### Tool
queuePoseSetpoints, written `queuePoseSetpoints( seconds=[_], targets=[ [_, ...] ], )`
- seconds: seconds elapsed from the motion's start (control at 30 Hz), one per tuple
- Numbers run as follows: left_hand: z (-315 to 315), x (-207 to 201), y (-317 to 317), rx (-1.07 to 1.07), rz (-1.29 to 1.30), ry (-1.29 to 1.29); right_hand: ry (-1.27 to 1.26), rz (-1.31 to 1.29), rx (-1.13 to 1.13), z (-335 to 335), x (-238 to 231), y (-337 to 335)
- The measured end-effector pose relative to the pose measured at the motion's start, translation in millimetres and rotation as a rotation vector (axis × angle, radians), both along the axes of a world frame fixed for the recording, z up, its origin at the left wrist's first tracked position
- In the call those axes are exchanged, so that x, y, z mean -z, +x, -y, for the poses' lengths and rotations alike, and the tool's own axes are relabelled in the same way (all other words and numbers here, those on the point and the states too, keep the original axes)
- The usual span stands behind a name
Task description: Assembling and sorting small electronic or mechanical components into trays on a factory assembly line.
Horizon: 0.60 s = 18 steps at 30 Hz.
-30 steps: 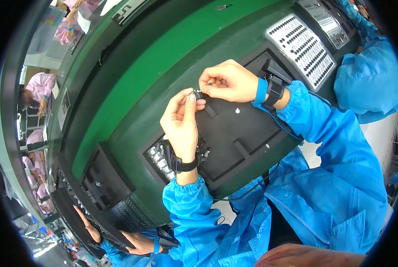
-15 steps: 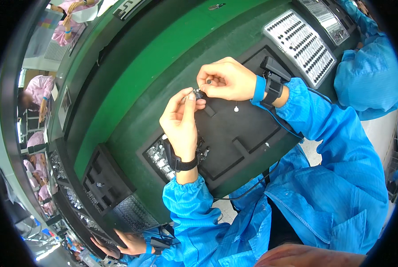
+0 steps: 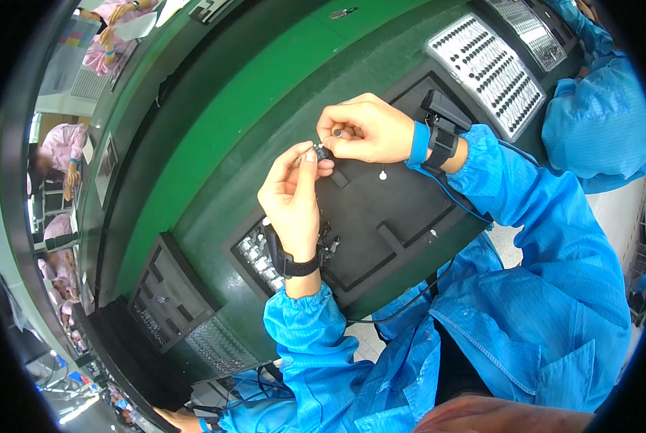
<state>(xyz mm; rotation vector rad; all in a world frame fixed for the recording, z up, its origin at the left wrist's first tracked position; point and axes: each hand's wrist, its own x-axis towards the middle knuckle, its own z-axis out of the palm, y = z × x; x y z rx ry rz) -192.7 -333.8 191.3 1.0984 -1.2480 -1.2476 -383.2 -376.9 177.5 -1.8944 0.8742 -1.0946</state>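
My left hand (image 3: pixel 294 198) is closed, pinching a small black part with metal bits (image 3: pixel 321 152) between thumb and fingertips. From the right, my right hand (image 3: pixel 373 130) meets it, thumb and forefinger pressed together at the part's upper edge. A small round dark piece with a light rim (image 3: pixel 338 133) shows among the right hand's fingers. What the right fingertips pinch is too small to make out. Both hands are above a black foam work tray (image 3: pixel 366 216) with raised ribs. A small white round piece (image 3: pixel 383 175) shows against the tray below my right hand.
Small silvery parts (image 3: pixel 258 254) fill the tray's left compartment, beside my left wrist. A white tray (image 3: pixel 445 54) with rows of round black pieces stands at far right. Another black foam tray (image 3: pixel 200 299) lies left. Co-workers sit on both sides; a blue cord (image 3: pixel 453 204) runs from my right wrist.
My hands have barely moved and keep the same grip. At lower left, a black tray has shifted and a co-worker's hands have moved lower, partly out of sight.
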Motion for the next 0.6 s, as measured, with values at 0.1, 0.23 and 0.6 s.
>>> queuePoseSetpoints(
  seconds=[0.1,0.23,0.6],
  targets=[
    [0.1,-0.3,-1.0,-0.006,-0.006,-0.005,-0.010,-0.008,0.013,-1.4,-2.4,0.7],
    [0.3,1.3,-0.3,-0.009,0.000,-0.013,-0.058,-0.030,0.037,-0.8,-1.3,1.3],
    [-1.4,-1.6,-5.8,-0.052,0.130,-0.078,-0.083,-0.082,0.072,-1.2,1.2,2.6]
  ],
)
